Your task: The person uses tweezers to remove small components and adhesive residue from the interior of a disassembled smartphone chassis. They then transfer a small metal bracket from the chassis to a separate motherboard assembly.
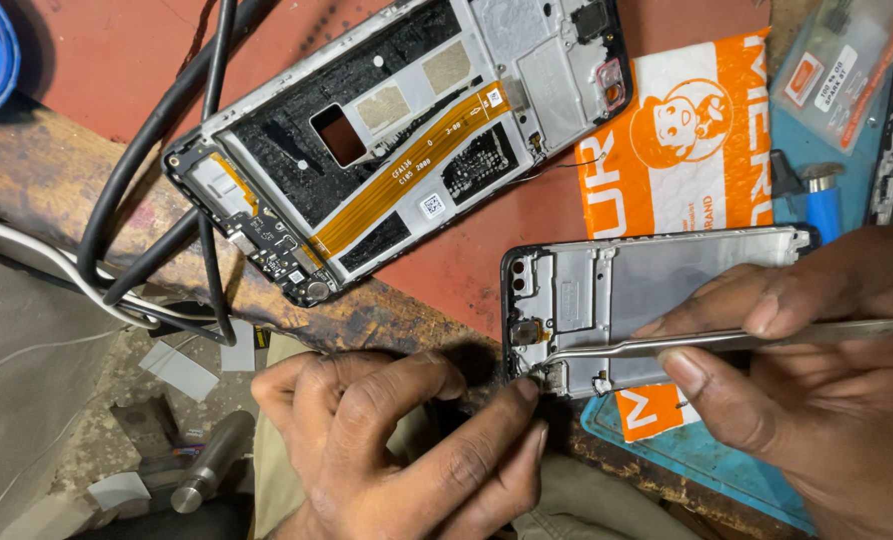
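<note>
My right hand [816, 370] grips metal tweezers [726, 342] whose tips reach a small part at the lower left corner of a silver phone frame [616, 290]. My left hand [406, 450] is curled below the bench edge, its index fingertip pressing against that same corner of the frame. A second, larger opened phone body [386, 150] with an orange flex ribbon [406, 170] lies tilted on the red work surface [126, 60] farther away, untouched.
An orange-and-white plastic pouch [696, 130] lies under the silver frame on a blue mat [706, 460]. Black cables [156, 130] loop at the left over the worn bench edge. A blue-handled tool [821, 200] and a clear packet [836, 70] sit at the right.
</note>
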Demonstrator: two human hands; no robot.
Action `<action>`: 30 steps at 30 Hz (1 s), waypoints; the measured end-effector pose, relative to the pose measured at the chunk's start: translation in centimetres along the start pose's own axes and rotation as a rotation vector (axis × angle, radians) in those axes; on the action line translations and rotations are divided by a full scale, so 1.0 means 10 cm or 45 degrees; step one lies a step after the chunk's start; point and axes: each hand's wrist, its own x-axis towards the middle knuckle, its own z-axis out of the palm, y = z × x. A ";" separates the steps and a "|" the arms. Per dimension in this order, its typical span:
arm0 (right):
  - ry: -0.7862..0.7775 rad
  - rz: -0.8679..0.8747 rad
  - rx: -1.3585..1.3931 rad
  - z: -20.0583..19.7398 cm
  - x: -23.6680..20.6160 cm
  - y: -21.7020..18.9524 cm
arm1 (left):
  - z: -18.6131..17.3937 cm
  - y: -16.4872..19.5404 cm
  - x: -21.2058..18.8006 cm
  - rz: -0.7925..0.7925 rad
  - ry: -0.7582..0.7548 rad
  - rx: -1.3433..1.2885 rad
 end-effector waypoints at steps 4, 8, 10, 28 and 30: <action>-0.020 -0.040 0.036 0.01 -0.02 0.00 | -0.01 0.01 -0.01 -0.024 -0.017 -0.023; -0.025 -0.076 0.092 0.02 -0.01 0.02 | -0.01 0.00 -0.02 -0.011 0.016 -0.067; -0.009 -0.056 0.041 0.01 -0.01 0.00 | 0.00 -0.01 -0.01 -0.009 0.040 -0.075; -0.007 -0.031 -0.049 0.04 -0.03 -0.03 | -0.03 0.00 -0.05 0.051 -0.019 0.063; -0.053 -0.044 -0.099 0.02 -0.02 -0.04 | 0.00 0.01 -0.05 0.059 0.023 0.087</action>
